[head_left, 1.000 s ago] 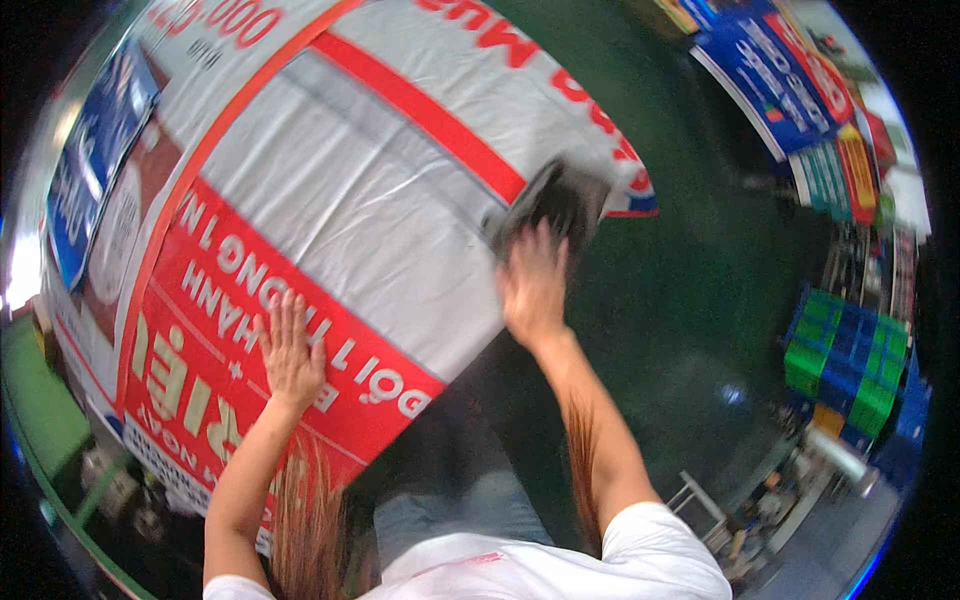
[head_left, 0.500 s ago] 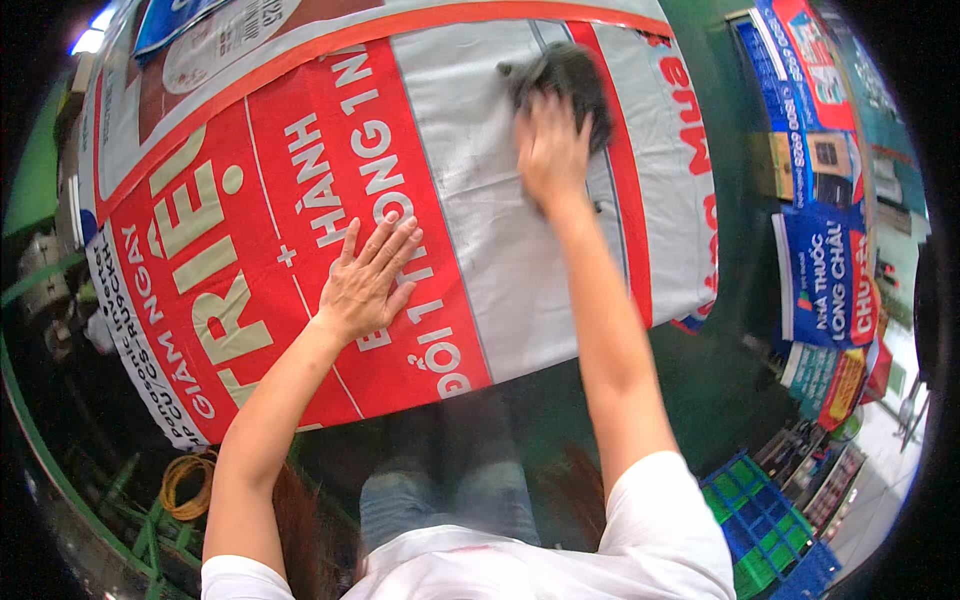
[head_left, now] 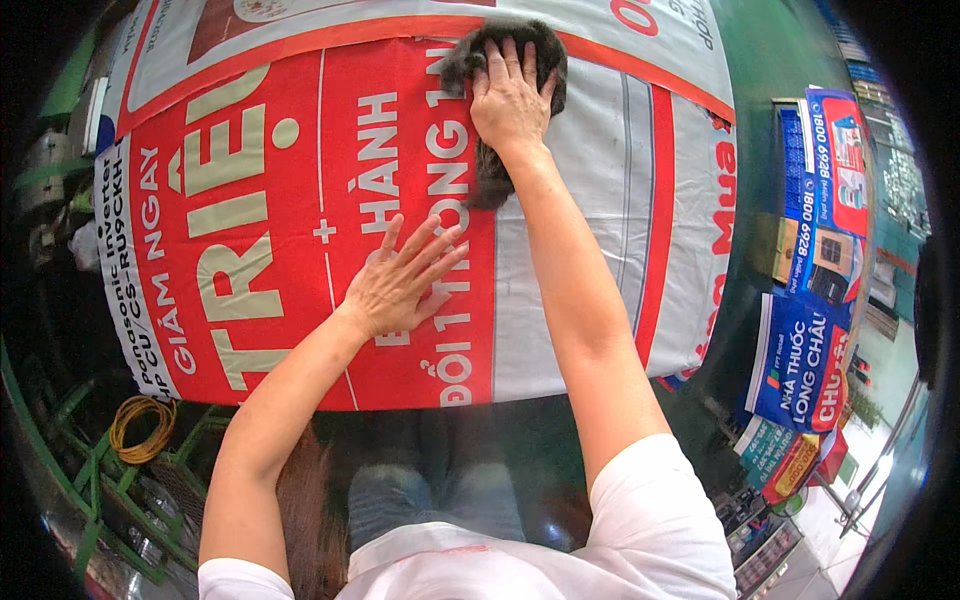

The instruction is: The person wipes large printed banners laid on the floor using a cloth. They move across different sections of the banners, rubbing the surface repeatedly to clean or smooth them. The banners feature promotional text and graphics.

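A red and white printed banner [head_left: 300, 300] is spread over a broad surface in front of me. My right hand [head_left: 512, 105] presses a dark grey fuzzy cloth [head_left: 493, 185] down at the banner's far side, its fingers gripping over the bunched cloth. One end of the cloth trails toward me below the wrist. My left hand [head_left: 392, 285] is open on the red part of the banner, palm down with the fingers spread, holding nothing. Shallow creases run through the banner's white part [head_left: 560, 230].
Another printed sheet with a red border [head_left: 350, 38] overlaps the far side. At the right hang blue printed banners [head_left: 800, 360]. A coil of yellow cord [head_left: 142, 430] hangs on green metal framing [head_left: 90, 475] at the lower left.
My right hand has swept the cloth to the left and farther away, from the white part to the red part's edge. The left hand stays on the banner. The view has shifted a little.
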The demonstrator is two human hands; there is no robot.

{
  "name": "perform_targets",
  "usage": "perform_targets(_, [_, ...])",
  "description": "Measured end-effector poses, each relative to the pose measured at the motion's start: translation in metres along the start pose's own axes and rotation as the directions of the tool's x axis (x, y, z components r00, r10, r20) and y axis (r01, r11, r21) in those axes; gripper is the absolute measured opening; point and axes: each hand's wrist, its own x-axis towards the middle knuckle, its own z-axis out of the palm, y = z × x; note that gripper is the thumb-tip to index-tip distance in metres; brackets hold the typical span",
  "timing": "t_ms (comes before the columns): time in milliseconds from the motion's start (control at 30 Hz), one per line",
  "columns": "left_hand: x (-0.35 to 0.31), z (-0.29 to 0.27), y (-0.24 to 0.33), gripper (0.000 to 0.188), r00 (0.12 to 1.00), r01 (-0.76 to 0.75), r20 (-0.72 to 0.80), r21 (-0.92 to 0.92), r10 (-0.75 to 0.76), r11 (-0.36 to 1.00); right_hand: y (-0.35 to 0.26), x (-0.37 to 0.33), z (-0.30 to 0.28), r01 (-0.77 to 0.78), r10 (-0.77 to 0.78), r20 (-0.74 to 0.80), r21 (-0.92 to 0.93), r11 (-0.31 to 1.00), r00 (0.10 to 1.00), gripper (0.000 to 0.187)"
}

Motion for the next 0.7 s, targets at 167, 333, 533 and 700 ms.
perform_targets(167, [0.001, 0.002, -0.002, 0.075, 1.000, -0.029, -0.012, -0.023, 0.029, 0.999, -0.037, -0.098, -0.097, -0.182, 0.145, 0.281, 0.111, 0.977, 0.949, 0.049])
perform_targets(333, [0.001, 0.003, -0.002, 0.075, 0.999, -0.046, -0.022, -0.023, 0.046, 0.999, -0.084, -0.231, -0.210, -0.271, 0.218, 0.525, 0.025, 0.962, 0.823, 0.052])
perform_targets(533, [0.000, 0.005, -0.004, 0.074, 0.996, -0.076, -0.057, -0.065, 0.073, 0.995, -0.032, -0.067, -0.070, -0.156, 0.139, 0.270, 0.044, 0.987, 0.953, 0.043])
perform_targets(700, [-0.006, 0.007, -0.006, 0.072, 0.985, -0.079, -0.159, -0.060, 0.068, 0.995, -0.032, -0.007, -0.035, -0.124, 0.112, 0.116, 0.094, 0.988, 0.987, 0.039])
